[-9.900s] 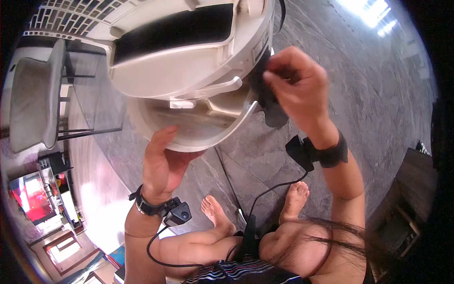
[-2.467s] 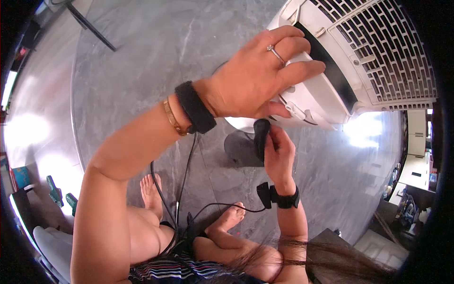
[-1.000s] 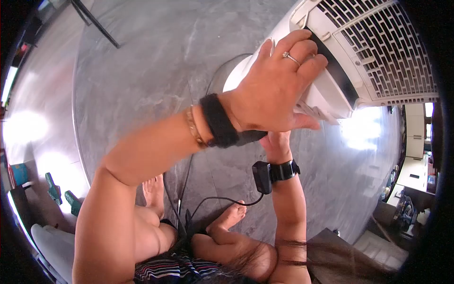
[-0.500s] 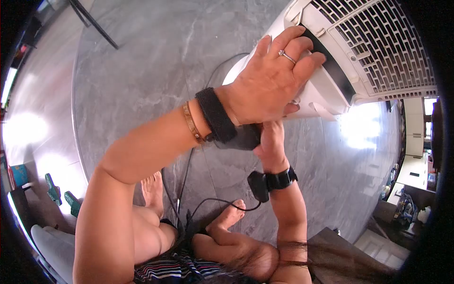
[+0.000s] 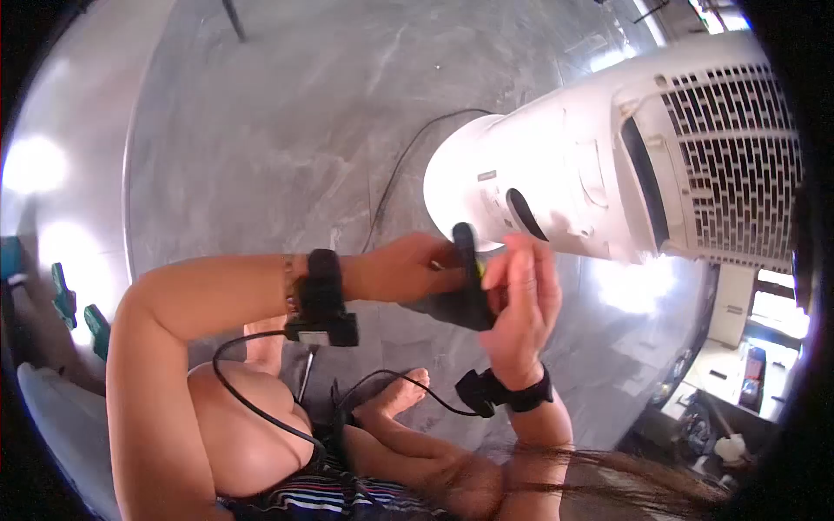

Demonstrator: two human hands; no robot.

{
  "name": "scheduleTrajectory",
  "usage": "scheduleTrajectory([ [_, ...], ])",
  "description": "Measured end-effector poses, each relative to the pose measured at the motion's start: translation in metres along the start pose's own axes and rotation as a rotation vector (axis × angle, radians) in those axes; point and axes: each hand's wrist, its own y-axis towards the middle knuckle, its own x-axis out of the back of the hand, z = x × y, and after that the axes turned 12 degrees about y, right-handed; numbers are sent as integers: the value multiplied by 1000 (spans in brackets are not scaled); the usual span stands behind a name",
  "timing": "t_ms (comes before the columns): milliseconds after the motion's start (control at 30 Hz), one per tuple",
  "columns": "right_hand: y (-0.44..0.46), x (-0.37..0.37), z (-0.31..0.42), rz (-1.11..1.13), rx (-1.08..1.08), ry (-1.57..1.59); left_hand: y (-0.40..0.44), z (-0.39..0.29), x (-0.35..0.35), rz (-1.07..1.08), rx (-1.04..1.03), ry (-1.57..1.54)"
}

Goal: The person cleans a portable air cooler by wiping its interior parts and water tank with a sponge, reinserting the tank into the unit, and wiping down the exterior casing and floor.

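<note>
In front of me, my left hand is closed round a black object with a rounded upright end and a small yellow patch. Its exact kind is hidden by the fingers and blur. My right hand is at the other side of this object, fingers bent and pressed together against it. Just beyond both hands lies a white appliance with a slatted grille, a long dark slot and a dark oval opening. Neither hand appears to touch the appliance.
A thin black cable runs over the grey marbled floor to the appliance. Black wrist devices are strapped on, with a cord near my legs. Shelves with several items stand at the lower right, green pieces at the left.
My left hand has left the appliance's slot edge, moved down and left, and taken hold of the black object. The right hand is still beside that object. The appliance appears lower in view.
</note>
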Motion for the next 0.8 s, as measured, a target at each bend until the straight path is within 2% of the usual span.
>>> scheduleTrajectory([
  [33, -3, -7, -1, 77, 7, -86, 0, 6, -6, -13, -11, -22],
  [100, -9, -13, -8, 129, -33, -86, -2, 5, -11, -210, -337, -69],
  [133, -9, -16, -8, 167, -86, -121, 4, 1, -10, 62, -65, -882],
  [167, -10, -18, -8, 199, -133, -156, 5, -4, -1, 75, -80, -886],
  [233, -15, -12, -6, 247, -129, -186, 12, -13, 12, 125, -106, -1301],
  [300, -22, -5, 4, 286, 11, -317, 15, -14, 12, 196, -126, -1345],
  [367, -23, 13, 9, 255, -16, -305, 7, -14, 11, 99, -83, -1102],
  [433, -21, 32, 6, 3, 309, -596, 1, -11, 11, 142, -49, -1122],
  [467, -14, 35, 12, -1, 314, -602, 0, -6, 9, 66, 24, -1182],
  [500, -2, 37, 17, -121, 681, -980, 1, 1, 7, -13, 97, -1241],
  [533, 11, 37, 21, -245, 1056, -1348, 2, 12, 7, -51, 72, -1308],
  [633, 34, 35, 25, -346, 1006, -1430, -1, 15, 18, -167, 167, -1253],
  [767, 48, 37, 28, -353, 1048, -1603, -6, 18, 18, -160, 163, -1265],
  [800, 46, 37, 28, -339, 1043, -1542, -6, 20, 19, -175, 159, -1275],
])
